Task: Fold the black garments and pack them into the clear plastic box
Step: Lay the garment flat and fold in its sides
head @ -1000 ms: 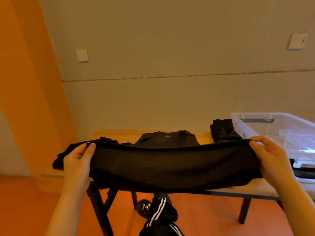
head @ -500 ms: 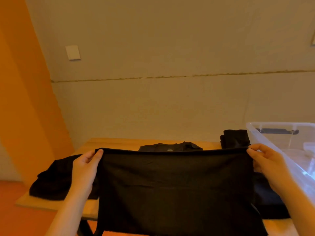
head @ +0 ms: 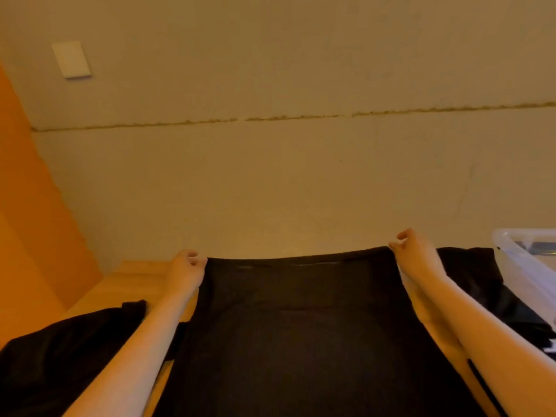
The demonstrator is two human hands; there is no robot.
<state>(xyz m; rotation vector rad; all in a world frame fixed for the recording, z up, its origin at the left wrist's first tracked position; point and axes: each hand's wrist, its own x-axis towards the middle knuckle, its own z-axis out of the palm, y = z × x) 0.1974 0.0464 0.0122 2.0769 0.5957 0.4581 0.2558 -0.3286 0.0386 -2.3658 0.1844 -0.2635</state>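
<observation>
From the head view, the black garment (head: 301, 326) is pinched at its far corners, left hand (head: 185, 273) at about 9 o'clock and right hand (head: 416, 257) at about 3, fingers curled tight on the edge, probably so the cloth gets laid out flat and square on the wooden table (head: 135, 275) before folding. Its long axis seems to run from 12 down to 6, far edge pointed at the wall. The clear plastic box (head: 523, 260) sits off at 3 o'clock, more black clothes (head: 60, 356) heaped at 8.
</observation>
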